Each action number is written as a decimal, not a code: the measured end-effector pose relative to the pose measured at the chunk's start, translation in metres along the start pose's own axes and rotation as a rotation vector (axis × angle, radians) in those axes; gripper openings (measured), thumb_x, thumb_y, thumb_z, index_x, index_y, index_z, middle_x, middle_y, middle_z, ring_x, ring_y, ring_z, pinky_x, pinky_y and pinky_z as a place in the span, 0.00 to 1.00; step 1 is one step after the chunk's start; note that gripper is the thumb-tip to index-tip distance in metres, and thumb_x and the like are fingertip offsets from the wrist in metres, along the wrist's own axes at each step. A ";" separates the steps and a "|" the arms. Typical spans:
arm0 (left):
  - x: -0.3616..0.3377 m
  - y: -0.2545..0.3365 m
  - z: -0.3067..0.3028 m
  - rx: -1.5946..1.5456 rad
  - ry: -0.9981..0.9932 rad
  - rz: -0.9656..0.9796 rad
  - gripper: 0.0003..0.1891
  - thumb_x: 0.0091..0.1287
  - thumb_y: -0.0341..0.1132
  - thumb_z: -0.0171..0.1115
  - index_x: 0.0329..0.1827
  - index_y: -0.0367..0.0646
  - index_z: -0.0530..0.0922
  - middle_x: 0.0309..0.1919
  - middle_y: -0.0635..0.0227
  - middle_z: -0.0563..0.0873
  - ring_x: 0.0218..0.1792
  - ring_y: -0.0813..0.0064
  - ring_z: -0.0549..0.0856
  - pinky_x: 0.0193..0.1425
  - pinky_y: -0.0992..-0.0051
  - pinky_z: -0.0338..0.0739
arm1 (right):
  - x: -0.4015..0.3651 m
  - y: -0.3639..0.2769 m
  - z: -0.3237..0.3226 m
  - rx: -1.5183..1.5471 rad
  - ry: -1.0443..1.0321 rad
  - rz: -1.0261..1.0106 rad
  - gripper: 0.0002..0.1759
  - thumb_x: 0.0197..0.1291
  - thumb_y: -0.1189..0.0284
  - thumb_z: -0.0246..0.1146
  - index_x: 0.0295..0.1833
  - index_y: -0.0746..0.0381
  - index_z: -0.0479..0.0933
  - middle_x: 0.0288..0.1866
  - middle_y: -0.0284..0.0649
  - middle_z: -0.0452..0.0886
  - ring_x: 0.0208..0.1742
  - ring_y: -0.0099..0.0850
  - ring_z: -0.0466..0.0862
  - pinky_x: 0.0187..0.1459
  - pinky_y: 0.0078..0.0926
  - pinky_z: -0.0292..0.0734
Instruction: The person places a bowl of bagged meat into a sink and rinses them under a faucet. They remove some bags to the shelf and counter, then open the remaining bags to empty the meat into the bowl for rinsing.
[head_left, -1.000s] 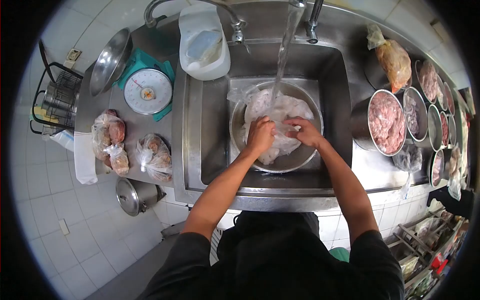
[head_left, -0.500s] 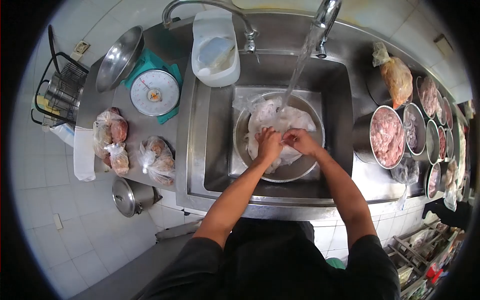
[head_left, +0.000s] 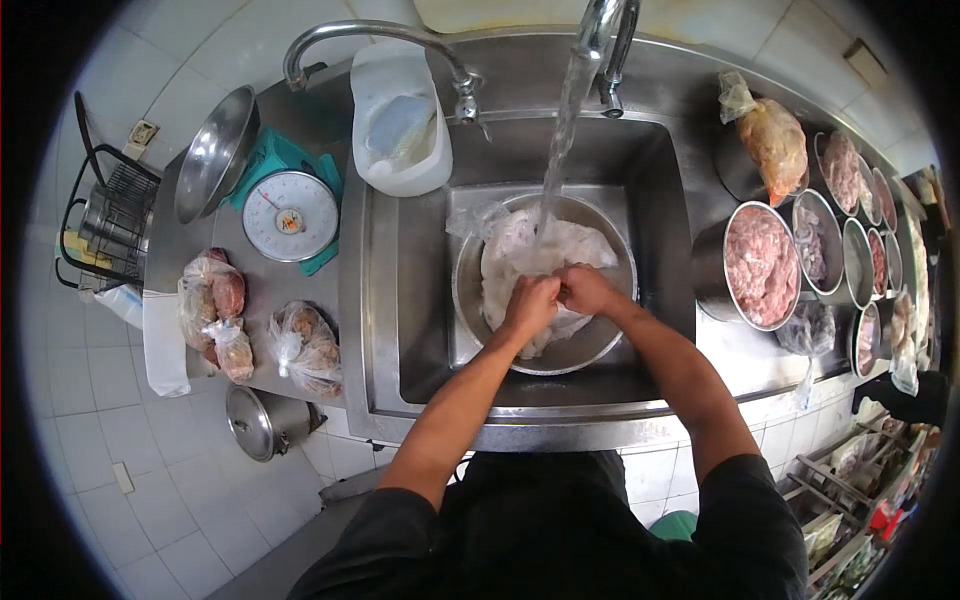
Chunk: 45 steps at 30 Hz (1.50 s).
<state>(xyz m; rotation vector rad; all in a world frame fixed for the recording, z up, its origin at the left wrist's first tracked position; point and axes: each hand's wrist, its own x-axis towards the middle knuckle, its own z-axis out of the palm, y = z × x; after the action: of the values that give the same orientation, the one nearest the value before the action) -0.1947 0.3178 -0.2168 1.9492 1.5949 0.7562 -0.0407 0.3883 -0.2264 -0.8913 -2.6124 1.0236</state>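
A round metal bowl [head_left: 622,325] stands in the steel sink, with water from the tap falling into it. Inside lies a pale, whitish mass of what looks like meat [head_left: 575,245], in or under a clear plastic bag [head_left: 478,220] whose loose end spreads over the bowl's upper left rim. My left hand [head_left: 535,303] and my right hand [head_left: 588,290] meet above the near part of this mass. Both are closed, knuckles together, seemingly pinching the bag's plastic; the gripped bit is mostly hidden by the fingers.
A running tap [head_left: 595,40] and a second curved tap [head_left: 380,30] rise behind the sink [head_left: 420,330]. Left are a white plastic container [head_left: 400,175], a dial scale [head_left: 290,217] and bagged meat [head_left: 305,350]. Right stand metal pots of meat [head_left: 762,265] and a filled bag [head_left: 772,145].
My hands have drawn together and their fingers have closed more tightly. The whole view has shifted, so the sink and bowl sit slightly further left and lower.
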 end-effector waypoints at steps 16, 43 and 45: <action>-0.007 0.042 -0.017 0.351 -0.042 0.062 0.10 0.54 0.26 0.58 0.40 0.40 0.78 0.35 0.52 0.80 0.42 0.51 0.80 0.46 0.56 0.72 | -0.002 0.007 0.006 -0.005 0.243 0.387 0.13 0.42 0.69 0.69 0.36 0.59 0.81 0.37 0.51 0.82 0.46 0.49 0.80 0.48 0.44 0.75; -0.052 0.061 -0.058 -0.235 -0.151 -0.080 0.08 0.52 0.33 0.57 0.27 0.36 0.72 0.30 0.51 0.80 0.36 0.49 0.81 0.37 0.56 0.72 | -0.023 -0.030 -0.050 -0.093 0.594 0.767 0.09 0.42 0.73 0.57 0.29 0.63 0.81 0.30 0.54 0.81 0.37 0.54 0.82 0.43 0.46 0.77; -0.058 0.064 -0.060 -0.245 -0.138 -0.083 0.09 0.53 0.34 0.59 0.28 0.36 0.73 0.31 0.51 0.80 0.37 0.48 0.81 0.38 0.56 0.72 | -0.025 -0.026 -0.048 -0.106 0.597 0.790 0.09 0.42 0.73 0.56 0.27 0.63 0.80 0.30 0.55 0.81 0.37 0.55 0.81 0.43 0.45 0.76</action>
<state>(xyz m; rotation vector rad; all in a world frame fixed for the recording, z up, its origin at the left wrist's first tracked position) -0.2013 0.2511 -0.1355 1.7119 1.4198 0.7294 -0.0141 0.3851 -0.1724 -1.9734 -1.8266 0.5898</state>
